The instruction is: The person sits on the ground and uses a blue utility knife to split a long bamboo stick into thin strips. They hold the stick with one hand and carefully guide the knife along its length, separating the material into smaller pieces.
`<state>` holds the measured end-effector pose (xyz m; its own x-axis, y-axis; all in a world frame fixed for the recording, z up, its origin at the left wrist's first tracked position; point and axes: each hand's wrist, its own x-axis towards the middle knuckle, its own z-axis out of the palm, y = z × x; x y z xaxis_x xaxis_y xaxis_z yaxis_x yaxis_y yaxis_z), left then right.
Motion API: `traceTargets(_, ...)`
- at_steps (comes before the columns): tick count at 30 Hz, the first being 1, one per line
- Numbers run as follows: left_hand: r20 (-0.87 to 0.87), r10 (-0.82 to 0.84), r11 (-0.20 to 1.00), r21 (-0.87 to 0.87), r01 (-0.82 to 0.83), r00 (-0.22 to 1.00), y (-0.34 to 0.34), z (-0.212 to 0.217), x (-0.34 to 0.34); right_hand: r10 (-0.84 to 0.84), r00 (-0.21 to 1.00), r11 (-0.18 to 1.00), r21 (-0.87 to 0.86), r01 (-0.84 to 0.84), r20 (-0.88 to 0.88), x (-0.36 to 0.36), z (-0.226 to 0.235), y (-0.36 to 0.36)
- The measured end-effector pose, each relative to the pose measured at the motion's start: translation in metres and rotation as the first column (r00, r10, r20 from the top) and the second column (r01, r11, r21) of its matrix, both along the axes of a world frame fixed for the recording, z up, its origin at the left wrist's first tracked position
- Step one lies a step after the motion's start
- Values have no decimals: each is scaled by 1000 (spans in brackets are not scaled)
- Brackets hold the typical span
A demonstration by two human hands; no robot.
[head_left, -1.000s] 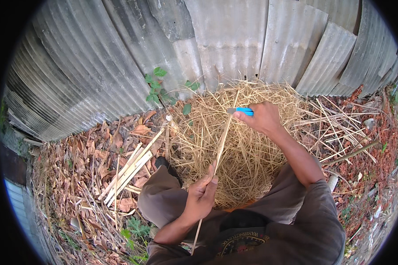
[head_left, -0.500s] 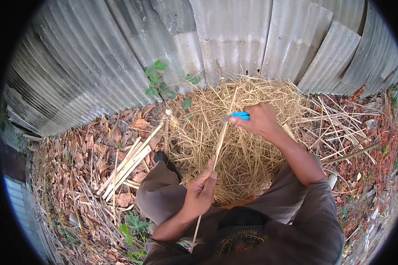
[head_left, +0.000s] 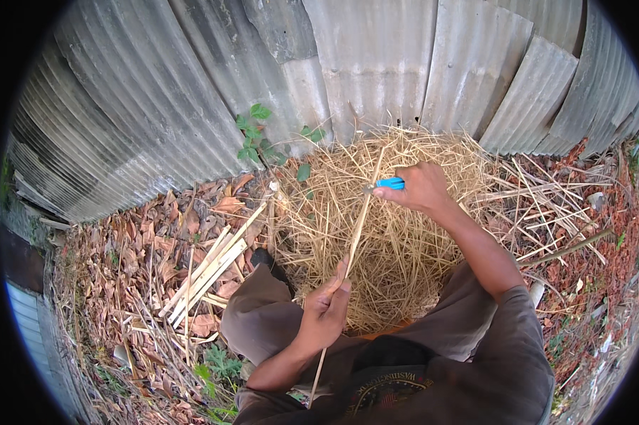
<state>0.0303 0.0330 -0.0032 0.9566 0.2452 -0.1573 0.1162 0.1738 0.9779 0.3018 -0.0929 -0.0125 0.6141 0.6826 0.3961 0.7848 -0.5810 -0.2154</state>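
Observation:
A long thin bamboo strip (head_left: 360, 225) slants up and away from my lap, its near end running past my left forearm. My left hand (head_left: 326, 308) is closed round its lower part, thumb and fingers pinching it. In my right hand (head_left: 422, 188) is a utility knife (head_left: 390, 183) with a blue handle, its short blade meeting the upper part of the strip. My right thumb lies close to the strip beside the blade. Beneath both hands spreads a heap of pale shavings (head_left: 397, 248) between my bent legs.
Several cut bamboo strips (head_left: 209, 273) lie on dry leaves (head_left: 142, 248) at the left. Loose thin sticks (head_left: 546, 205) are scattered at the right. A corrugated metal fence (head_left: 376, 64) stands along the far side, with a green plant (head_left: 252, 134) at its foot.
The view has shifted slightly. My hands keep nearly the same places, the knife blade still on the upper part of the strip, with the strip's tip tilted a little to the right.

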Motion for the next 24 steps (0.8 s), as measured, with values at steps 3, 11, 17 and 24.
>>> traceTargets(3,-27,-11,1000,18,12,1000,2,-1,-3,73,991,995,-52,-79,-109,-44,-12,6)
traceTargets(11,-29,-26,997,75,28,999,6,-2,-11,56,998,998,-32,-57,-37,-31,-12,4)
traceTargets(17,-3,-136,986,94,136,991,-2,9,-10,-527,804,850,-174,498,-276,69,-6,-31)
traceTargets(24,60,-80,991,-104,86,995,7,8,-10,-295,874,936,69,346,-385,22,6,-35)
